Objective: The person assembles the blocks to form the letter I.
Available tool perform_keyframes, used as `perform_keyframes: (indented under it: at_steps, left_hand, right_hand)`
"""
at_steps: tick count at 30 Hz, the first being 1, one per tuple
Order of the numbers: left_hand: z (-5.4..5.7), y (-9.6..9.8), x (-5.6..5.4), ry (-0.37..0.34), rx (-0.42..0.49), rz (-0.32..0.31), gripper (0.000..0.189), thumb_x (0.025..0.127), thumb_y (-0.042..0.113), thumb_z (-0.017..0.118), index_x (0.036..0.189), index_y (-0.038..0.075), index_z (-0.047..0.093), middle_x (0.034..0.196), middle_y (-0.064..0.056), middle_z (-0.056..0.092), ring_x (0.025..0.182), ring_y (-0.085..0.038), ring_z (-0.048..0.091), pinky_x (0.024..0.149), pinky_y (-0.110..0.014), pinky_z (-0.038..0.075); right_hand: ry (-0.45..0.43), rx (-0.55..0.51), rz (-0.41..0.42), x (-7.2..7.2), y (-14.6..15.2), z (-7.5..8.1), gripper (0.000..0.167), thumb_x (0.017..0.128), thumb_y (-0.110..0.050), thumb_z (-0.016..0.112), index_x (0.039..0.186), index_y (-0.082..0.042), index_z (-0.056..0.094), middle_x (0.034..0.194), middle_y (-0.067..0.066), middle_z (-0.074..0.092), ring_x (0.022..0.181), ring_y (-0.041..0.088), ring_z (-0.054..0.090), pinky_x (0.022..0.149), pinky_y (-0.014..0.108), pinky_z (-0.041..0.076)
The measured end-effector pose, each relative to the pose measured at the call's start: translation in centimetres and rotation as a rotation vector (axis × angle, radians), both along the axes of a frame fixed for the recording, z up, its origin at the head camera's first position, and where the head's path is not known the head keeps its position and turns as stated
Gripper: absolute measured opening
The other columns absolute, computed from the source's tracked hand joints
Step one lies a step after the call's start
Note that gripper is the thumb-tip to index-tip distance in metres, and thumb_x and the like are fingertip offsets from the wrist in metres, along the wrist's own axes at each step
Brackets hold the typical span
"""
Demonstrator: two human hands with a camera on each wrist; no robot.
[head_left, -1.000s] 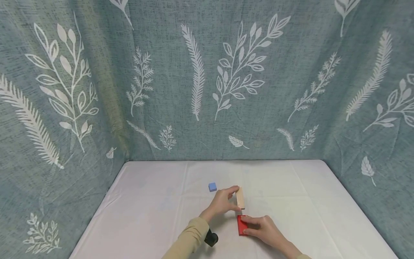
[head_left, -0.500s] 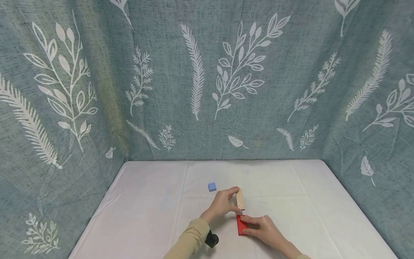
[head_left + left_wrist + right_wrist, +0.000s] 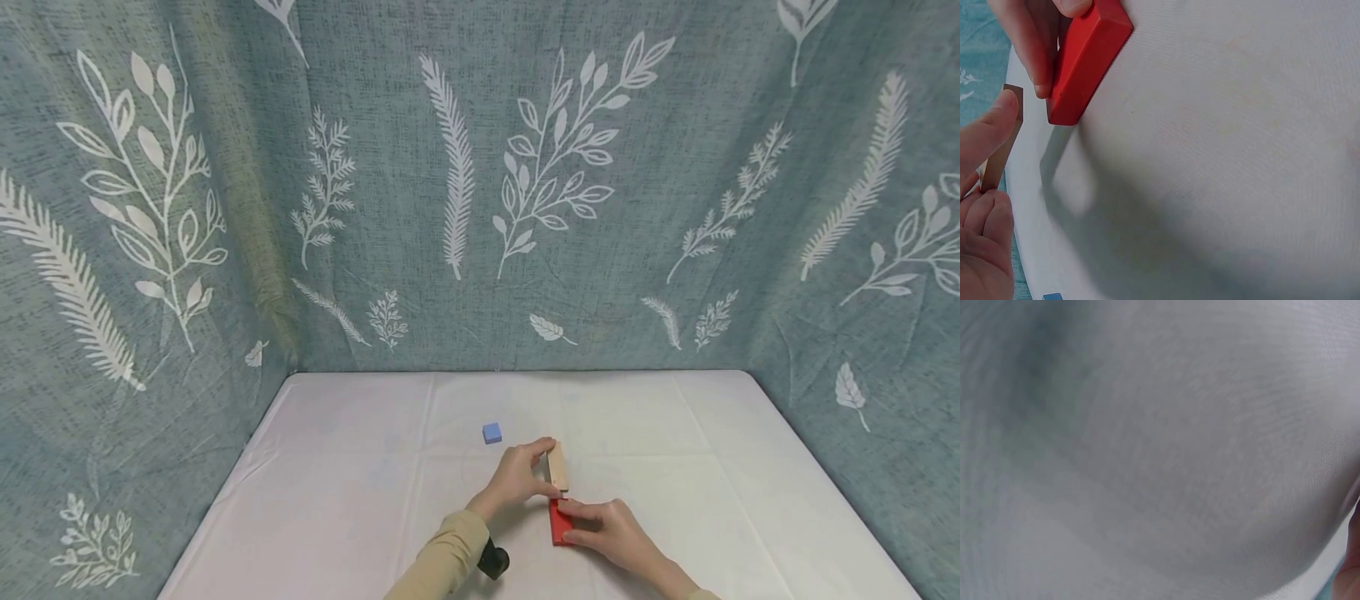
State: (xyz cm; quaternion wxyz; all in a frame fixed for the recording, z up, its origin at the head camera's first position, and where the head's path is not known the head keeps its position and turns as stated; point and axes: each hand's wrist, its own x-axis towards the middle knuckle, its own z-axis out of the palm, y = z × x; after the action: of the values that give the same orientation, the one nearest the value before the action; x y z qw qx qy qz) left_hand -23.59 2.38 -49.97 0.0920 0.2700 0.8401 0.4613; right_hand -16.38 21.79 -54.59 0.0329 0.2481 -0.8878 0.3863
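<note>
In the last sec the L hand [image 3: 517, 477] has drawn the wood block [image 3: 557, 467] toward the person; its near end is now just beyond the red block [image 3: 559, 527], contact can't tell. L thumb & fingers pinch the wood block's ends, prob. off the white cloth [image 3: 352, 483]. R hand [image 3: 618, 533] hasn't shifted, pinching the red block on the cloth. So the 2 are nearly end to end, I'd say, w/ little gap left.
</note>
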Motion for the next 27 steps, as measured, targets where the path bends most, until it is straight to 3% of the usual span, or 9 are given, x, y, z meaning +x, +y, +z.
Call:
perform_keyframes:
  at_steps: [15,23,27]
  left_hand:
    - [-0.39,0.33,0.23,0.0,-0.034,0.028,0.071,0.069,0.005,0.083,0.131,-0.006,0.051,0.139,-0.019,0.051,0.127,-0.032,0.051,0.1,-0.034,0.05]
    - [-0.66,0.31,0.13,0.067,-0.028,0.029,0.069,0.068,0.005,0.083,0.129,-0.006,0.054,0.136,-0.022,0.053,0.123,-0.034,0.054,0.097,-0.035,0.052]
    - [-0.58,0.31,0.13,0.052,-0.043,0.044,0.069,0.067,0.006,0.084,0.128,-0.005,0.054,0.137,-0.021,0.053,0.124,-0.034,0.054,0.098,-0.037,0.051]
  right_hand:
    - [0.066,0.002,-0.004,-0.13,0.03,-0.41,0.04,0.082,-0.036,0.07,0.112,-0.01,0.071,0.11,0.004,0.071,0.107,0.019,0.065,0.085,0.022,0.056]
    - [0.068,0.009,-0.011,-0.18,0.06,-0.44,0.04,0.082,-0.036,0.071,0.112,-0.01,0.071,0.109,0.003,0.071,0.107,0.018,0.065,0.085,0.021,0.056]
    - [0.068,0.004,-0.009,-0.22,0.07,-0.47,0.04,0.082,-0.036,0.07,0.112,-0.01,0.071,0.11,0.003,0.071,0.107,0.018,0.065,0.085,0.021,0.056]
